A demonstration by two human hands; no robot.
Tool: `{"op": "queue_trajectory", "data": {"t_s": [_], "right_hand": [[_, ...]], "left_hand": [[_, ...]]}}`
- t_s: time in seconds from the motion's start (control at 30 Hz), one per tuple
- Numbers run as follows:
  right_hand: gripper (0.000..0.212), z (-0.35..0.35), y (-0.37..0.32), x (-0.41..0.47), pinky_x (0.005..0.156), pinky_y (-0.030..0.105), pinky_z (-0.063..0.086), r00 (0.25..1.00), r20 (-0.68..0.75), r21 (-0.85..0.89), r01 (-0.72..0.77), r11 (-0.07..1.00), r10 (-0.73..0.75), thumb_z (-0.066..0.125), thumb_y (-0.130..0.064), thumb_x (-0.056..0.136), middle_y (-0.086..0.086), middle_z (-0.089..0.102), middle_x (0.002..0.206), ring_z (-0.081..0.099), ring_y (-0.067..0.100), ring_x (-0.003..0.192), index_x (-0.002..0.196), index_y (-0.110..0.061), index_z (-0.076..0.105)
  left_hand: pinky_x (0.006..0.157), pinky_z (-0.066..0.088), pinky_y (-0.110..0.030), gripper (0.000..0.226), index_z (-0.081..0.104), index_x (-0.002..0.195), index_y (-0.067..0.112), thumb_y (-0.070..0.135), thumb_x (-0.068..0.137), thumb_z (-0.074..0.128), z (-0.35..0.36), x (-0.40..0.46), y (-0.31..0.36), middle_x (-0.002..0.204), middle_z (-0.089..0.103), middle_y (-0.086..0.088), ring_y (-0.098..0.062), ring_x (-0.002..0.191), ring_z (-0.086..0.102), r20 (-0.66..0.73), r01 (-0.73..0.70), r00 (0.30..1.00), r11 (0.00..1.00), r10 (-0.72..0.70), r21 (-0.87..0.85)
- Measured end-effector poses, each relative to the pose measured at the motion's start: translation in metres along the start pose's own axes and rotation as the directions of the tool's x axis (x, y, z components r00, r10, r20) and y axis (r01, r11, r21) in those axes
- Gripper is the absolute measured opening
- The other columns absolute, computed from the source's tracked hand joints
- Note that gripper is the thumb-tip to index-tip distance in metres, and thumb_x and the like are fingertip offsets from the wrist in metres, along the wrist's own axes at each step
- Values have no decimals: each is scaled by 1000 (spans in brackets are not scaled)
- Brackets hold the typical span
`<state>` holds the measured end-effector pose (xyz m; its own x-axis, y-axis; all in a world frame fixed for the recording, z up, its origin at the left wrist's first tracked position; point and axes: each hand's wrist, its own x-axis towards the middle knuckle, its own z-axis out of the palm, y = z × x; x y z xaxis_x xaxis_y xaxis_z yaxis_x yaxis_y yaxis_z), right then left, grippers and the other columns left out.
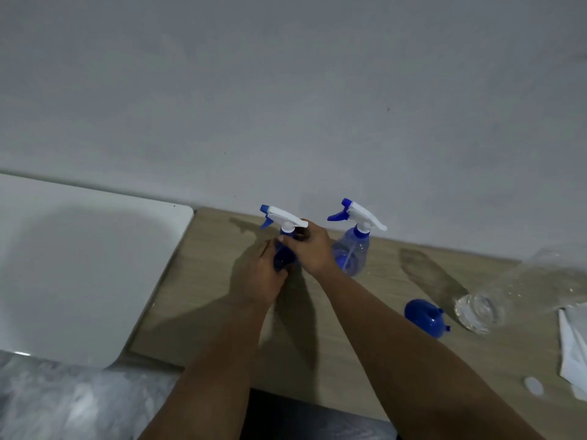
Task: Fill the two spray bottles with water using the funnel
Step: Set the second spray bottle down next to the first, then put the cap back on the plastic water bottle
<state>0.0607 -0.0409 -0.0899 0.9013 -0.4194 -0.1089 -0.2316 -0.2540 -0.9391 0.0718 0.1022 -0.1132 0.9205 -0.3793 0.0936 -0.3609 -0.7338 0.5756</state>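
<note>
The near spray bottle (pixel 283 249) stands upright on the bench (pixel 365 354), its blue body wrapped by the left hand (pixel 262 274) while the right hand (pixel 309 247) closes around the collar under the white trigger head. It looks light, thin-walled and likely slick, so gripping body and collar suits twisting. The second spray bottle (pixel 352 249) stands just right of the right hand; the funnel (pixel 425 317) and a clear bottle (pixel 495 300) lie further right. A sink (pixel 95 265) lies left; the wall is close behind.
</note>
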Motion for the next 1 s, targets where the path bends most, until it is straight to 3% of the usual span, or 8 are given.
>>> {"op": "queue_trajectory", "data": {"t_s": [0.13,0.37,0.5,0.6,0.67,0.77,0.9,1.0], "right_hand": [[48,4,-7,-7,100,33,57,1000,3,-4,-4,1000,4,80,-7,90,2,75,124,70,17,114,135,-12,65],[49,-35,-14,-79,98,27,48,998,24,-98,-61,993,63,74,-19,95,4,71,133,62,11,114,143,-14,63],[23,-97,16,-145,97,29,56,998,-57,-110,-33,993,27,72,-16,95,-4,77,107,72,10,100,117,-17,76],[16,-165,51,-196,92,33,59,983,-158,-155,-117,981,92,68,-11,96,-8,75,94,71,10,90,107,-19,76],[15,-207,73,-224,89,36,59,957,-257,-227,-192,955,131,68,-14,95,-4,76,93,72,14,88,106,-19,76],[19,-278,104,-258,86,37,58,895,-404,-316,-329,890,187,69,-18,96,-2,75,105,72,20,96,114,-22,73],[42,-351,142,-272,101,45,54,836,-424,-435,-526,731,348,62,-22,102,12,54,142,64,32,120,143,-19,59],[51,-374,164,-269,107,47,51,840,-335,-531,-542,651,427,59,-19,102,15,45,149,56,36,132,152,-22,49]], "left_hand": [[83,52,-42,47,60,124,19,17,77,65,1,-2,4,113,67,-4,-28,99,63,-9,36,999,999,-36,-5],[91,50,-41,34,63,115,16,33,86,64,-14,-59,28,114,66,-5,-24,107,60,-11,108,994,983,-108,148],[80,51,-35,26,68,110,26,40,89,62,1,-103,74,104,69,1,-24,94,64,-34,15,999,989,-11,145],[67,39,-15,27,71,111,21,28,85,74,30,-124,138,106,70,1,-20,91,68,16,-14,1000,994,15,-104],[76,49,-24,36,68,118,19,26,83,76,50,-127,176,113,66,0,-20,99,67,134,17,991,959,22,-284],[95,52,-40,61,57,133,25,41,78,77,78,-125,237,129,57,4,-17,116,59,217,-56,967,941,135,-334],[109,38,-29,106,29,151,40,56,62,86,101,-113,315,153,39,6,-12,137,42,267,-34,949,898,167,-438],[105,33,-27,124,16,152,47,59,53,89,113,-102,350,160,26,10,-10,142,33,270,-9,949,869,163,-495]]}}
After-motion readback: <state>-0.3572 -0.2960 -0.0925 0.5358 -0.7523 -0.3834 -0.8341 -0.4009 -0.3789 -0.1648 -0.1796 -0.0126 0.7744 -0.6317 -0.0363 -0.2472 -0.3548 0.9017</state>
